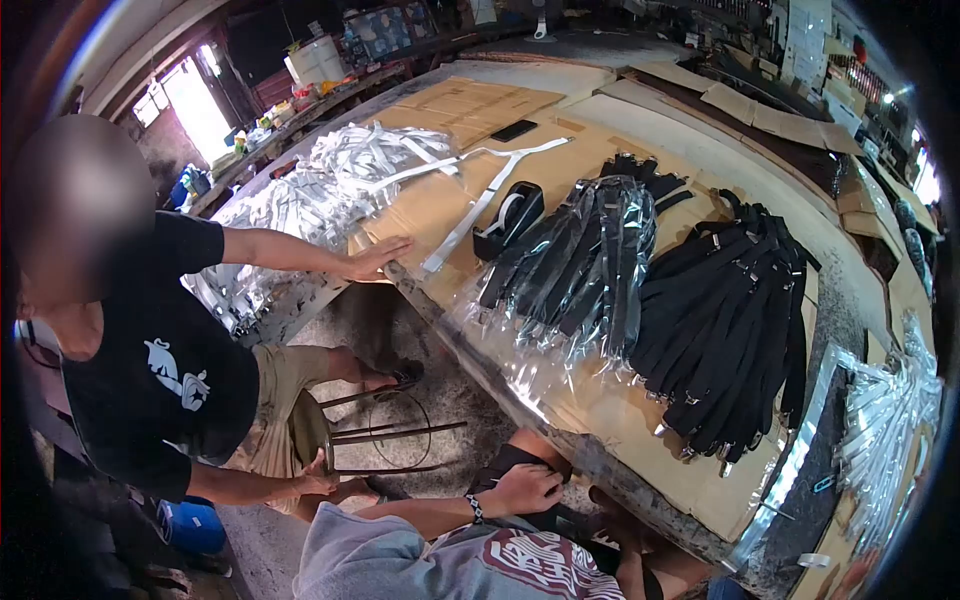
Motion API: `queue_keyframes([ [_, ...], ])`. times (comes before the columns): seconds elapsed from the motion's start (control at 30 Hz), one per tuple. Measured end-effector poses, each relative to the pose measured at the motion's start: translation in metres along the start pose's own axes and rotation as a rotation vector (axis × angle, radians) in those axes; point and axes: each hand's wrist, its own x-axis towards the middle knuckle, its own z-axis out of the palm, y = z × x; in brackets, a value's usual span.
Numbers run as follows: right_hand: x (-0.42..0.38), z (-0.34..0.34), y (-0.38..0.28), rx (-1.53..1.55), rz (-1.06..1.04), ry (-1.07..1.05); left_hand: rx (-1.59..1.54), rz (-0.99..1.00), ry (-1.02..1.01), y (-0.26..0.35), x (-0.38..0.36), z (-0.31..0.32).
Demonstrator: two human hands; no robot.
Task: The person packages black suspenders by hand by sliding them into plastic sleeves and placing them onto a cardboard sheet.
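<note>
Fingers (549,482) of the left hand (520,489) are seen loosely bent, laid over the black cloth (506,460) at the knee, with no object visible in them; whether the cloth itself is gripped cannot be told. The right hand is lost in shadow near the table edge (620,468), so its fingers cannot be read. With the clock centred on the left hand, the plastic-wrapped black suspenders (612,235) are spotted just past twelve, spread on the cardboard sheet (590,405), and a bare black bundle (725,320) is fanned out at two. Each strap should prove light, soft and limp, though a whole bunch would be heavier and apt to splay. The clear wrapping (500,322) looks slick and thin, so a hold is best taken around the gathered straps inside, never by the loose film; the bare bundle is best grasped at its narrower far end. On to the containers: black straps are enclosed by that wrapping; a pale tape roll (511,212) is carried in the black dispenser (493,245) at twelve; at nine, a blue tub (194,527) is noted, its contents hidden.
</note>
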Motion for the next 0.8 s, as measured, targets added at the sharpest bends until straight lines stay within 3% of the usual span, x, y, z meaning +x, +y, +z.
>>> queue_keyframes([
  [0.17, 0.000, 0.002, 0.001, -0.005, -0.017, 0.004, 0.005, -0.052, -0.121, 0.000, -0.003, 0.000],
  [0.33, 0.004, 0.010, 0.013, -0.037, -0.102, 0.030, -0.003, -0.066, -0.062, 0.005, 0.000, -0.008],
  [0.53, 0.043, 0.032, 0.012, -0.207, -0.247, 0.166, 0.044, 0.026, -0.031, 0.013, 0.011, 0.001],
  [0.57, 0.052, 0.037, 0.012, -0.316, -0.315, 0.328, 0.059, 0.038, -0.015, 0.007, 0.008, 0.009],
  [0.6, 0.049, 0.036, 0.006, -0.361, -0.291, 0.346, 0.074, 0.042, 0.005, 0.006, 0.005, 0.011],
  [0.7, 0.025, 0.033, -0.014, -0.306, -0.221, 0.385, 0.132, 0.056, -0.035, 0.011, 0.008, 0.009],
  [0.8, -0.094, -0.006, -0.079, -0.051, -0.333, 0.304, 0.149, 0.043, -0.074, 0.009, 0.005, 0.013],
])
